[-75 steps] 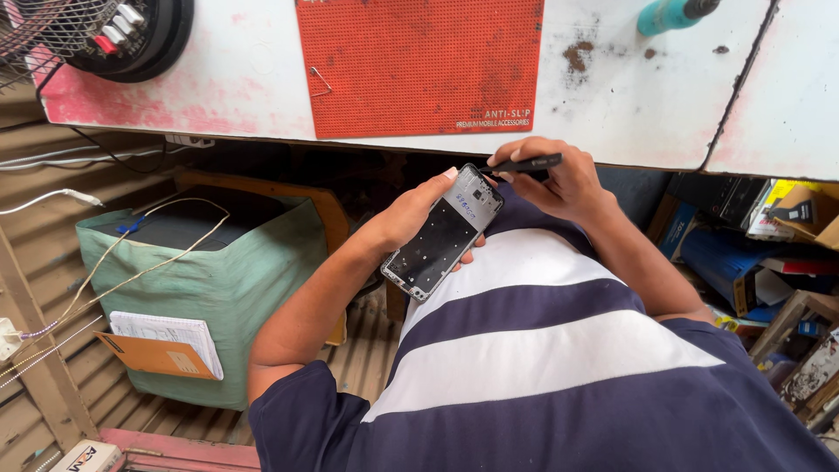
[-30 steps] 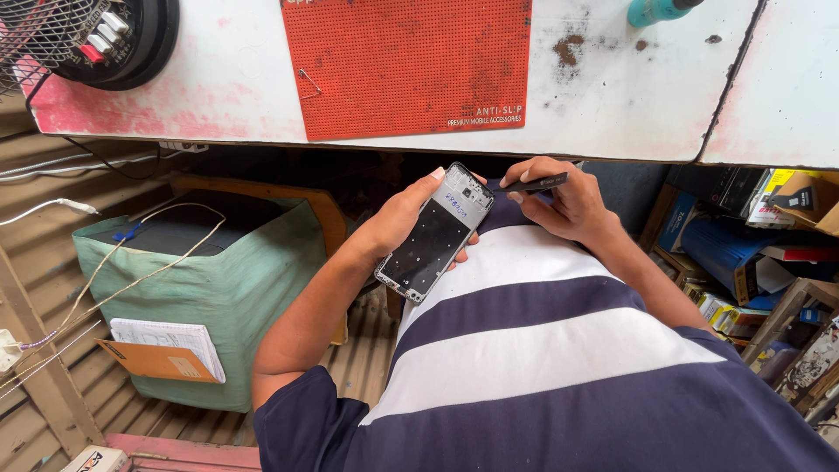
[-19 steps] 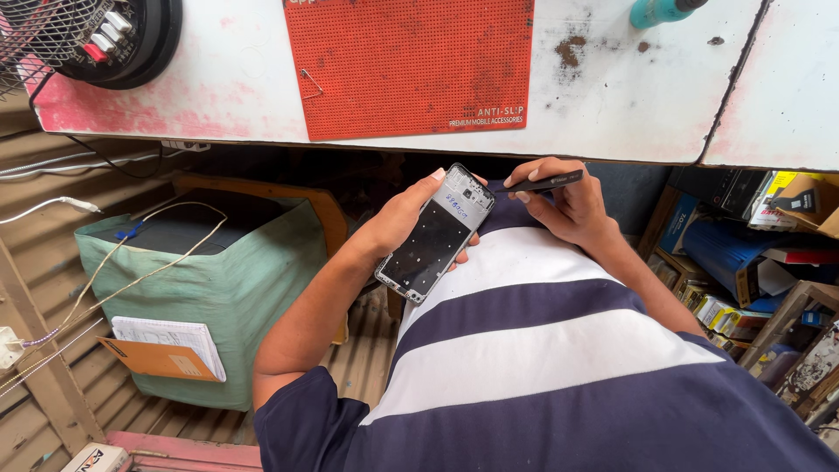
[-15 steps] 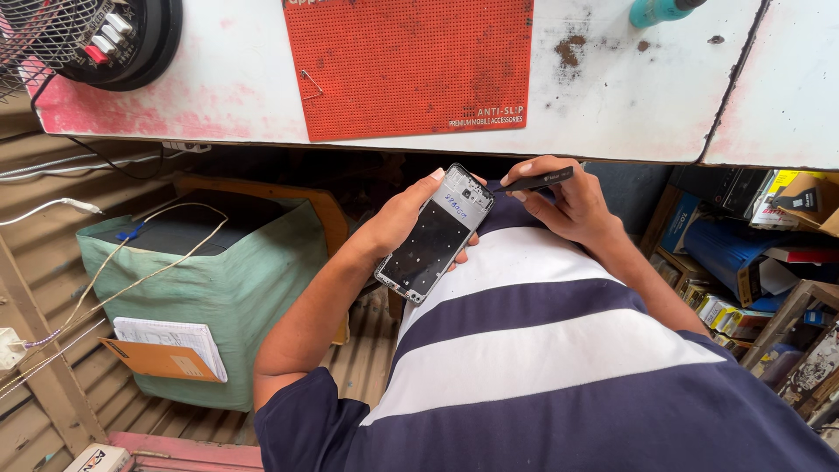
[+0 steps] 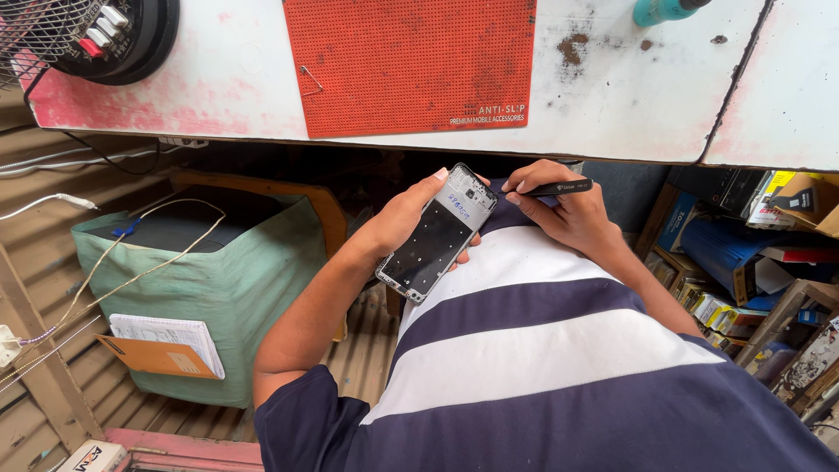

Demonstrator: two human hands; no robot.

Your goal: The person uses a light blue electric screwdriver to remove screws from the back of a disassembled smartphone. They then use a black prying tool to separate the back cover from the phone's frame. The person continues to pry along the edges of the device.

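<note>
Below bench: phone frame (image 5: 437, 234) w/ L hand (image 5: 404, 218).

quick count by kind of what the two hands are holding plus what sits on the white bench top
phone frame, in the left hand: 1
black pen-like tool, in the right hand: 1
red mat on the bench: 1
teal bottle: 1
black round device: 1
total: 5

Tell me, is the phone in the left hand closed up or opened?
Opened: the phone in the left hand shows a bare inner frame, no cover. The right hand holds a black tool at its top.
</note>
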